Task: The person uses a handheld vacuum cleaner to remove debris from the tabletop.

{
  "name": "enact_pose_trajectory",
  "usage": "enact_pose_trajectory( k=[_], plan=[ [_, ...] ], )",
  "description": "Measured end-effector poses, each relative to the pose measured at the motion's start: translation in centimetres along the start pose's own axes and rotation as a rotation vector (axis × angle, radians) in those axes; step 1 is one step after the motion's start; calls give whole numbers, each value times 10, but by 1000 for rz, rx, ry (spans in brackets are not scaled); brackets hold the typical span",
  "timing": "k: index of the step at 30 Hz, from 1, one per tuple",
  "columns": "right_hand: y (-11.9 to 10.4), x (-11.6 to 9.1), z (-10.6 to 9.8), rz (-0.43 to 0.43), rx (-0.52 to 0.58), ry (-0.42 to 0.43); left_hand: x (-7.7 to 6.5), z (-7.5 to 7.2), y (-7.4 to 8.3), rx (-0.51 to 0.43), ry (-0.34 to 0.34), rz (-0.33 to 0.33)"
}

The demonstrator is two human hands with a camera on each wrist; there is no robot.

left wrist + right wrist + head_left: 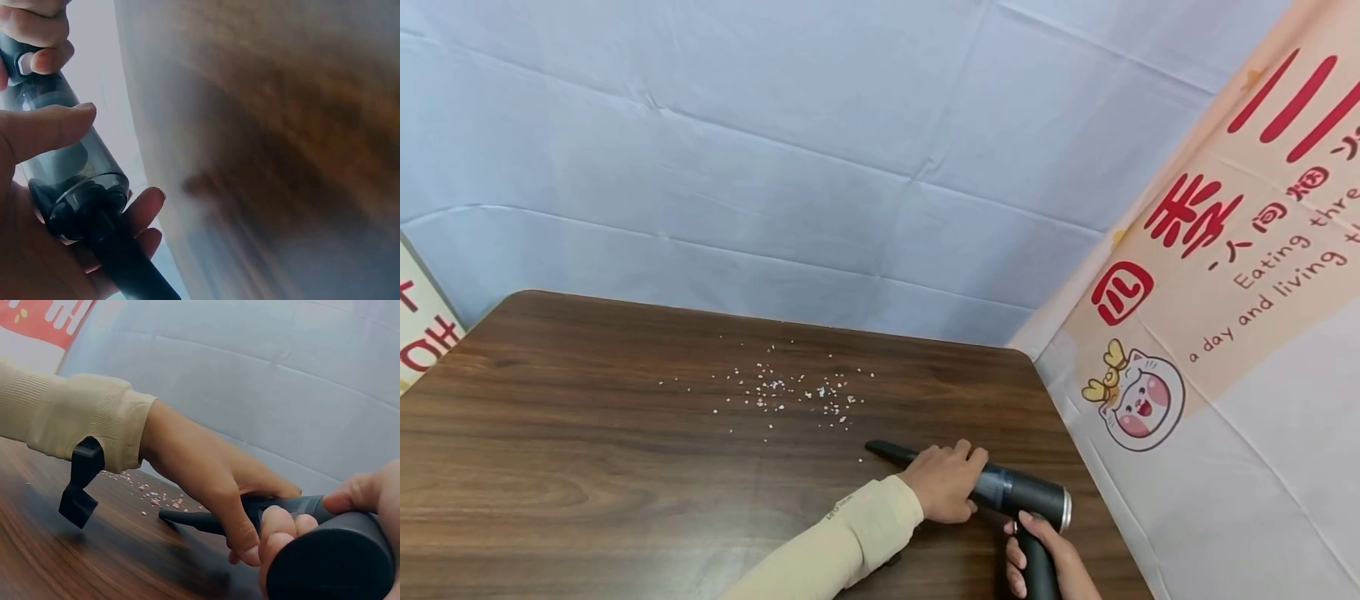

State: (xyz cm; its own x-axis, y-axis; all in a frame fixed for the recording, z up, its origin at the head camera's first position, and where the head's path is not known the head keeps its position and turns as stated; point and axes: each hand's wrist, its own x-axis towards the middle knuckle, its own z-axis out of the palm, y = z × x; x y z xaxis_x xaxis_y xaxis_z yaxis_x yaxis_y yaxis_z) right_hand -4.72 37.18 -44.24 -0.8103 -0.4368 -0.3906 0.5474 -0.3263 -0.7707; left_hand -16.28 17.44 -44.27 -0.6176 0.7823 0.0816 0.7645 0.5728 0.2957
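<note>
A dark handheld vacuum cleaner [1037, 498] is held in both hands over the right part of the table. My left hand [943, 485] grips its front section, with the thumb lying across the see-through dust cup [103, 159] in the left wrist view. Around the handle [331, 565] curl the fingers of my right hand [1063, 557]. The narrow black nozzle [889, 452] points left, its tip close over the tabletop. Small pale crumbs [777, 386] lie scattered beyond the tip, to its upper left; they look pinkish in the right wrist view.
The brown wood-grain table [587, 467] has rounded far corners. Behind it hangs a pale, creased cloth [775, 150]. A printed banner [1247, 292] with red characters and a cartoon face borders the right side. A black clip-like piece [81, 481] hangs from the left cuff.
</note>
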Motion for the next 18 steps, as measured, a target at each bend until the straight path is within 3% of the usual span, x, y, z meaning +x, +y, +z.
enact_pose_trajectory(
  k=[9, 18],
  plan=[
    [-2, -9, -4, 68, 26, -14, -7, -6, 9, -23, -67, -25],
    [-1, -4, -4, 57, -4, 1, -11, -7, 7, -4, -78, -32]
  ],
)
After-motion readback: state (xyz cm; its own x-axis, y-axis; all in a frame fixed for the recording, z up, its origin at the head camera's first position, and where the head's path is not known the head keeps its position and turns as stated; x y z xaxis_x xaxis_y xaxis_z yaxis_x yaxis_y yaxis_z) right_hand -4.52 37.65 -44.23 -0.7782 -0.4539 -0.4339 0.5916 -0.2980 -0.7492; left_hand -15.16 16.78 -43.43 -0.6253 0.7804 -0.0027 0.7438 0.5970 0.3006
